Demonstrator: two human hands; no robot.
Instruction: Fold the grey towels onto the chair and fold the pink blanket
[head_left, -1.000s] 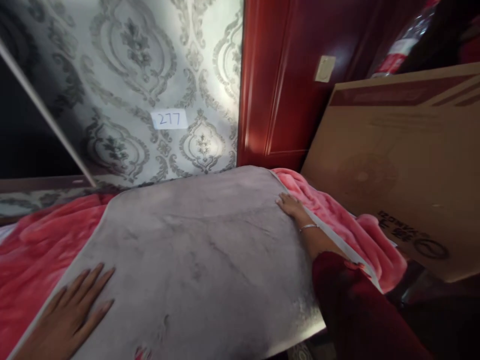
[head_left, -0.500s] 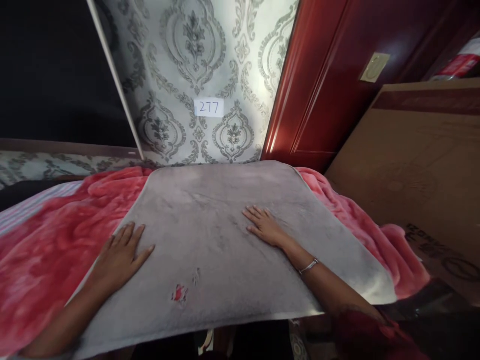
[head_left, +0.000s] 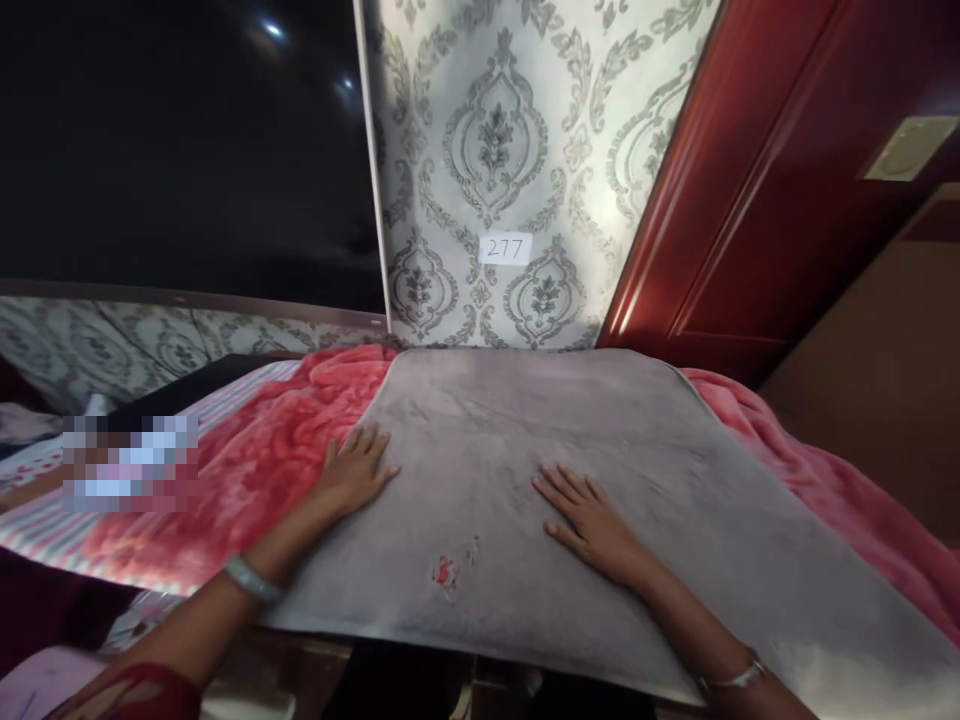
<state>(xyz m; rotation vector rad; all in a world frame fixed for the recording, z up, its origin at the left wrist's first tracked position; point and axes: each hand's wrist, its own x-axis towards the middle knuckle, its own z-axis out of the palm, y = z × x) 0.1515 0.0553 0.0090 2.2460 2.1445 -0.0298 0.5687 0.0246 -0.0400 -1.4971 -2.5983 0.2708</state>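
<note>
Wallpaper (head_left: 495, 205): brightest beside the red panelling (head_left: 750, 180), shadowed near the dark screen (head_left: 180, 165).
Dark screen: almost black, two small bluish-white glare spots toward the top.
Red panelling: glossy streaks along its left edge.
Paper label (head_left: 505, 249): numerals legible.
Grey cloth (head_left: 491, 470): soft, muted light, palest at near right.
Cardboard box (head_left: 877, 370): dim.
Pixelated patch (head_left: 131, 463): blocks hide detail.
Outer edges: stretched, slightly soft.

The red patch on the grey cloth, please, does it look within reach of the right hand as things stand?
Probably yes: the right hand rests, fingers spread, on the grey cloth, and nothing but cloth shows between it and the red patch.
</note>
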